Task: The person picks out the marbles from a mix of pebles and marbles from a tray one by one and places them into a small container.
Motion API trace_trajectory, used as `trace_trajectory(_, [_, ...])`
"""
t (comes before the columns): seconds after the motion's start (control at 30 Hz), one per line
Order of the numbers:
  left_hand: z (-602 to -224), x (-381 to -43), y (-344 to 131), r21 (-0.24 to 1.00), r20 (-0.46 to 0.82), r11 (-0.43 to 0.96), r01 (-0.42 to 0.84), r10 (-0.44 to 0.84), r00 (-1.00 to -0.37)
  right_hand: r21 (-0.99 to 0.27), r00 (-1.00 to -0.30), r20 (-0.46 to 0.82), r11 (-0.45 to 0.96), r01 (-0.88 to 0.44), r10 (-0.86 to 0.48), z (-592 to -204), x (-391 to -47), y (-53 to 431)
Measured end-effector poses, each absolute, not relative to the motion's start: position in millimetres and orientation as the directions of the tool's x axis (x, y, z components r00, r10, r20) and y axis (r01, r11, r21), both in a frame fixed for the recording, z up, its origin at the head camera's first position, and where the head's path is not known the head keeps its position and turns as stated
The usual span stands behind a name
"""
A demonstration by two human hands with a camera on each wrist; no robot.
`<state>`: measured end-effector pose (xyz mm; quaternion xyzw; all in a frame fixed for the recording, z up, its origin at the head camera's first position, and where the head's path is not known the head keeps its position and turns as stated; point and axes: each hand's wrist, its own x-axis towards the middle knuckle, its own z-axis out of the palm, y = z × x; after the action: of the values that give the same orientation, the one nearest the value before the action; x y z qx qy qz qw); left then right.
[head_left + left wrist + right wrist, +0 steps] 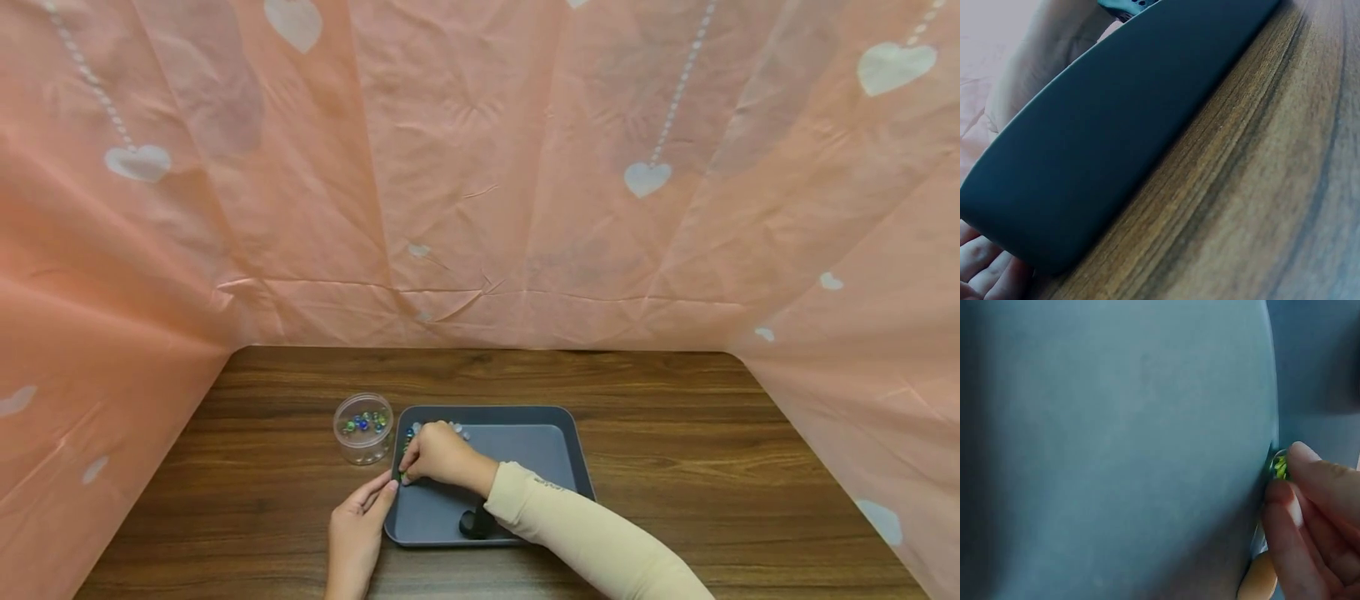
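Note:
My right hand [444, 457] reaches over the left side of a grey-blue tray [517, 467]. Between thumb and fingertips it pinches a clear glass marble [1280, 467] with a green-yellow swirl, low against the tray's inner wall. Past that hand, other coloured marbles [409, 435] line the left inner edge, partly hidden by the fingers. Pale, clear pieces [459, 428] lie along the far inner edge. My left hand [354, 533] grips the tray's left rim, thumb and fingertips meeting there. In the left wrist view, its fingers [988, 265] lie by the tray's outer corner.
Left of the tray stands a round clear plastic jar [365, 450] with several blue and green marbles. A black wrist device [474, 523] hangs under the right forearm, over the tray's near side. The wooden table [712, 467] ends at a pink curtain [480, 208] behind and beside it.

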<state>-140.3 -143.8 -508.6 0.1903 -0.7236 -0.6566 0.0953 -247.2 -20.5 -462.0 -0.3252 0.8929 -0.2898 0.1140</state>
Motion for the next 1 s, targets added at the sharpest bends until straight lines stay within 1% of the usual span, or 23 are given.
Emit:
trace_trajectory(0.13, [-508.7, -139.7, -143.3, 0.986, -0.112, 0.071, -0.153, -0.402, -0.909, -0.651, -0.765, -0.006, 0.583, -0.486, -0.644, -465.2, -249.9, -15.6])
trace_trajectory(0.23, [-508.7, -139.1, -143.6, 0.985, -0.107, 0.080, -0.151, -0.401, -0.910, -0.748, -0.790, -0.024, 0.536, -0.393, -0.613, -464.9, -253.3, -11.2])
trace_trajectory(0.3, [-508.9, -139.0, -143.5, 0.985, -0.102, 0.088, -0.149, -0.402, -0.910, -0.838, -0.810, -0.061, 0.471, -0.276, -0.583, -463.5, -255.3, -9.4])
trace_trajectory(0.4, [-508.9, -139.1, -143.1, 0.984, -0.096, 0.102, -0.149, -0.404, -0.910, -0.951, -0.824, -0.134, 0.304, -0.048, -0.550, -460.4, -257.8, -8.2])
trace_trajectory(0.5, [-508.7, -139.3, -142.4, 0.983, -0.095, 0.106, -0.150, -0.408, -0.908, -0.979, -0.822, -0.191, 0.169, 0.117, -0.536, -456.7, -259.9, -7.9])
trace_trajectory(0.57, [-508.8, -139.2, -142.4, 0.983, -0.093, 0.110, -0.150, -0.408, -0.908, -0.977, -0.815, -0.211, 0.103, 0.185, -0.539, -454.4, -261.2, -8.5])
trace_trajectory(0.7, [-509.4, -139.5, -142.6, 0.981, -0.083, 0.126, -0.146, -0.409, -0.909, -0.961, -0.793, -0.230, 0.002, 0.278, -0.565, -450.5, -264.0, -10.0])
trace_trajectory(0.83, [-510.1, -140.8, -142.7, 0.982, -0.083, 0.123, -0.146, -0.411, -0.908, -0.949, -0.781, -0.244, -0.026, 0.315, -0.576, -445.4, -267.1, -12.2])
trace_trajectory(0.9, [-510.1, -141.2, -143.0, 0.983, -0.085, 0.115, -0.145, -0.413, -0.907, -0.952, -0.785, -0.238, -0.024, 0.306, -0.571, -441.9, -268.9, -15.3])
trace_trajectory(1.0, [-510.0, -140.9, -144.0, 0.984, -0.081, 0.111, -0.139, -0.416, -0.906, -0.970, -0.797, -0.209, 0.016, 0.244, -0.567, -435.8, -272.2, -22.4])
